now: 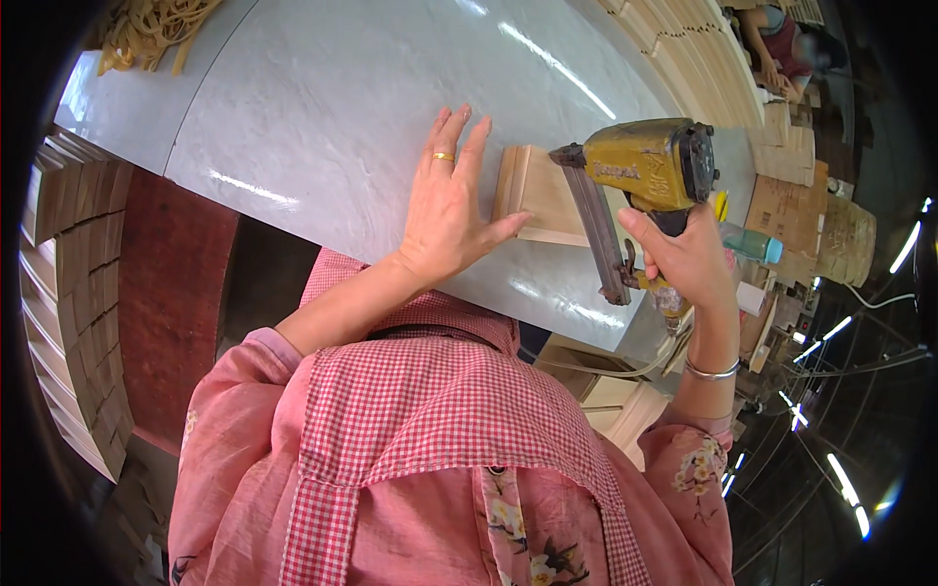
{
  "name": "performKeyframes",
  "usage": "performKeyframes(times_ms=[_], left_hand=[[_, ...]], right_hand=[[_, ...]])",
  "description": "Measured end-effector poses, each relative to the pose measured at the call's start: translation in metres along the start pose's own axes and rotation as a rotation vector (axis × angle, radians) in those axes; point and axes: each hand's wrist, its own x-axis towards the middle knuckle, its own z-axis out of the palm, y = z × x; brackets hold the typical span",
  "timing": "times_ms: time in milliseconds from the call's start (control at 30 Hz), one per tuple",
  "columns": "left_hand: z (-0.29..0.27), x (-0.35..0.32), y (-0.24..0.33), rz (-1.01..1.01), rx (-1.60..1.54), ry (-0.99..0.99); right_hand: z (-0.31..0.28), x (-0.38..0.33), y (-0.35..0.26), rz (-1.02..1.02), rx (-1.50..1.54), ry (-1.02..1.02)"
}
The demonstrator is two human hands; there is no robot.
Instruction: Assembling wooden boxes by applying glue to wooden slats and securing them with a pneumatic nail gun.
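My right hand (689, 256) is wrapped round the grip of a yellow and black air nail gun (640, 166) with an air hose at its base. The gun's nose is over the far side of a pale wooden box (549, 200) on the grey tabletop, and its long magazine slants across the box's right part. Whether the nose touches the wood I cannot tell. My left hand (451, 190) lies spread beside the box's left side, with the thumb reaching to the near left corner. It holds nothing.
Tall stacks of pale wooden pieces (684, 54) stand along the far right, and more stacked pieces (73, 293) are at the left. A bundle of tan strips (156, 34) lies at the far left. A clear bottle (752, 242) is right of my hand. Another person (787, 49) sits at the far right.
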Motion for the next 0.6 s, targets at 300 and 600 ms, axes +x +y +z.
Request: performKeyframes(times_ms=[300, 600], left_hand=[[-0.001, 0.023, 0.023, 0.332, 0.130, -0.164], [0.067, 0.061, 0.085, 0.430, 0.556, -0.657]], right_hand=[[-0.036, -0.024, 0.035, 0.075, 0.021, 0.259], [-0.058, -0.030, 0.083, 0.112, 0.115, 0.231]])
